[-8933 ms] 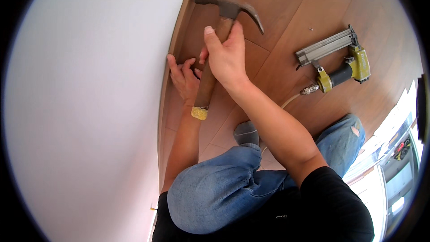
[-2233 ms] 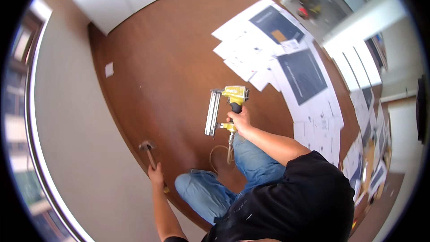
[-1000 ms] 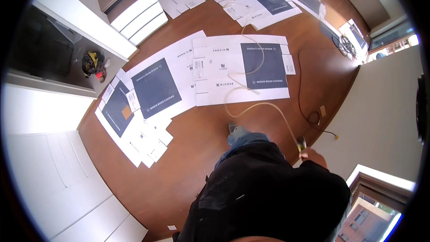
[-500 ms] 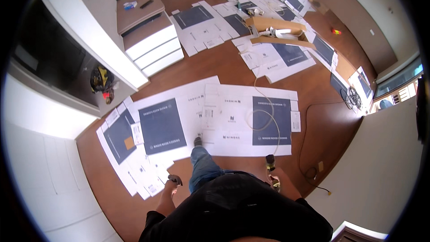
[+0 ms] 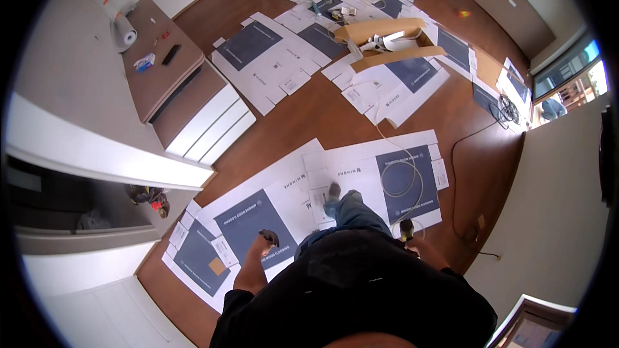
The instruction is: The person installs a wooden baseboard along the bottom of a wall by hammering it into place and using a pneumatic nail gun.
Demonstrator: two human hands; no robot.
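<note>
My left hand (image 5: 263,245) is closed around a small dark curved tool (image 5: 270,238), its exact kind unclear. The tool is above a flattened white and dark-blue carton (image 5: 248,219). On the right, my right hand (image 5: 422,249) grips a dark, pistol-shaped power tool (image 5: 407,229), partly hidden by my body. A thin pale hose (image 5: 422,183) loops over the cardboard near that tool; whether it joins the tool I cannot tell. One of my feet (image 5: 334,190) stands on the cardboard between my hands.
A brown-topped cabinet (image 5: 225,116) with white drawers stands left, with a remote control (image 5: 171,55) on top. Ahead lies an open cardboard box (image 5: 412,35) on more flattened cartons. A black cable (image 5: 453,167) runs along the right to a coil (image 5: 508,111).
I have stepped forward, and the view has turned. My left hand with its dark tool has come from beside the cardboard to above it. Both hands still hold their tools.
</note>
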